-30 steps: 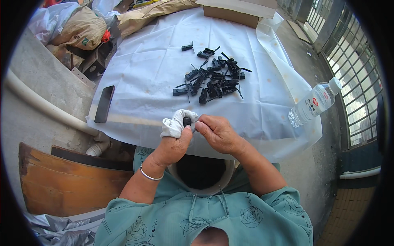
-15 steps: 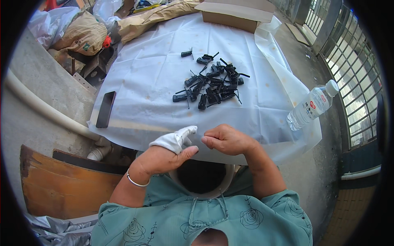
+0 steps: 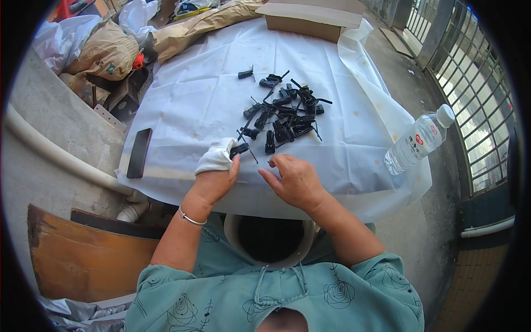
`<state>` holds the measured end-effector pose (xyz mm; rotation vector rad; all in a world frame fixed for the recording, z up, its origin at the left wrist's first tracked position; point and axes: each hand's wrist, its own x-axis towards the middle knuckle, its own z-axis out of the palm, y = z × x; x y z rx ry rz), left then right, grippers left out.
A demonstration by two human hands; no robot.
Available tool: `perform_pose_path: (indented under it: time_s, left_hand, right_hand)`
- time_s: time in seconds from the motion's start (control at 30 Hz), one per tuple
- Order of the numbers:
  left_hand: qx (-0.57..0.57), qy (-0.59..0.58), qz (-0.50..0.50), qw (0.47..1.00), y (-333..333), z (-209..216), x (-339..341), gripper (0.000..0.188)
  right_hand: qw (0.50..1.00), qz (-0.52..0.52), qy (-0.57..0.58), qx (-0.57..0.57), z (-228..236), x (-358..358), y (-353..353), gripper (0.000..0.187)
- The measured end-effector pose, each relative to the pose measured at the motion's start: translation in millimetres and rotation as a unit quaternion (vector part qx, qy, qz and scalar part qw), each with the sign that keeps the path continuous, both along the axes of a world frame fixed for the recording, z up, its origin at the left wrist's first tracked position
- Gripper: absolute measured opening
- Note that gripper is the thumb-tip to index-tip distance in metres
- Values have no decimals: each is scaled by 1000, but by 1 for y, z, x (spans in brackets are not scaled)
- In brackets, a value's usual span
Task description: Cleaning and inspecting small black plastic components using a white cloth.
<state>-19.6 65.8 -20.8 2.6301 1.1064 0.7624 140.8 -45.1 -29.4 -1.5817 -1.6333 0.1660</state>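
Observation:
My left hand, with a white glove over its fingers, is closed on a small black plastic part with a thin strip sticking out. That part is raised near the front of the pile. My right hand, bare, is to the right of it over the table's near side. Its thumb and forefinger are apart, with nothing visible between them. Beyond both hands is a loose pile of similar black plastic parts, several with thin strips or arms. A single black part lies apart at the far left of the pile.
A white sheet covers the table. A phone lies at left, a water bottle leans at right. A cardboard box stands at the back. Below the near edge is a pale bucket with dark contents. Bags crowd the far left.
My left hand has moved forward from the near edge and taken a black part from the pile's front left. My right hand has moved slightly forward and its thumb and forefinger have spread.

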Motion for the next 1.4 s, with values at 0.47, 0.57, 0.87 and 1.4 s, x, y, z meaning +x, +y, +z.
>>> perform_pose_path:
  time_s: [0.47, 0.57, 0.87, 1.4]
  left_hand:
    - [-328, -427, -119, 834, -45, 4, 18, 26]
    - [-383, -363, -142, 838, -53, 8, 11, 25]
    - [-461, -332, -178, 804, -69, 18, 11, 25]
    - [-142, -238, -108, 955, -74, 11, 10, 30]
  right_hand:
    - [910, 110, 358, -175, 21, -10, -8, 28]
    - [990, 85, 82, 81, 19, -6, -11, 27]
    - [963, 57, 265, 19, 19, 1, -7, 24]
    - [948, 106, 295, -57, 0, -19, -7, 24]
